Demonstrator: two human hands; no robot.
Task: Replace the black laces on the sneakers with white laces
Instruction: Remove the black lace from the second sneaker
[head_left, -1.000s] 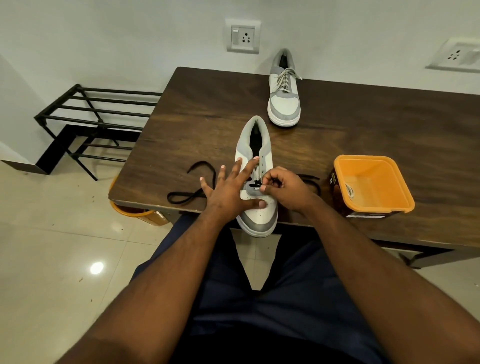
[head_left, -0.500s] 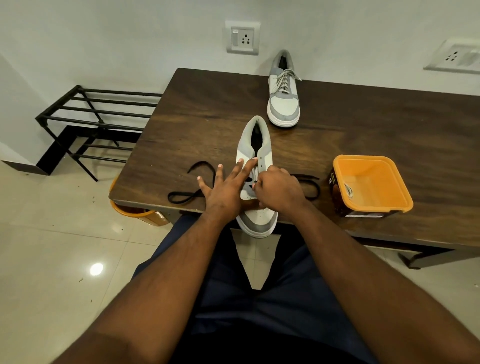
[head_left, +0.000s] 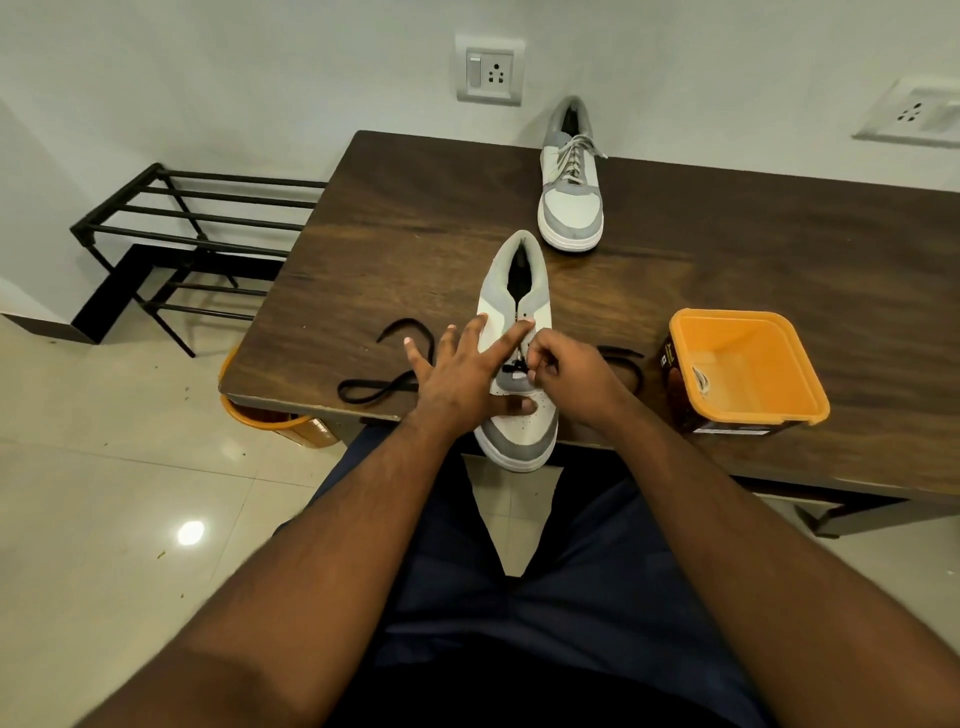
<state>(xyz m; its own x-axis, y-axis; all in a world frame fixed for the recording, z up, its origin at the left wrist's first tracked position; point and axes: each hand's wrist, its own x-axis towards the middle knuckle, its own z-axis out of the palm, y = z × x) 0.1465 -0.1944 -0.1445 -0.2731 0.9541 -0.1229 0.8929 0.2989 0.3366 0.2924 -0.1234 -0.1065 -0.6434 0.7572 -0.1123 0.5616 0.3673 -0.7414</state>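
Since half a second ago, right hand (head_left: 574, 382) drawn back slightly, fingers (head_left: 540, 364) curled and pinching the flat black lace (head_left: 511, 370) at the eyelets. Left hand (head_left: 462, 374) spread flat, fingers straight, pressing the near sneaker (head_left: 519, 312), smooth white and grey, toe overhanging the dark wood-grain counter (head_left: 415, 234). Loose lace ends trailing on both sides. Far sneaker (head_left: 571, 202) with pale laces near the wall. Square orange plastic tub (head_left: 748, 364) just right.
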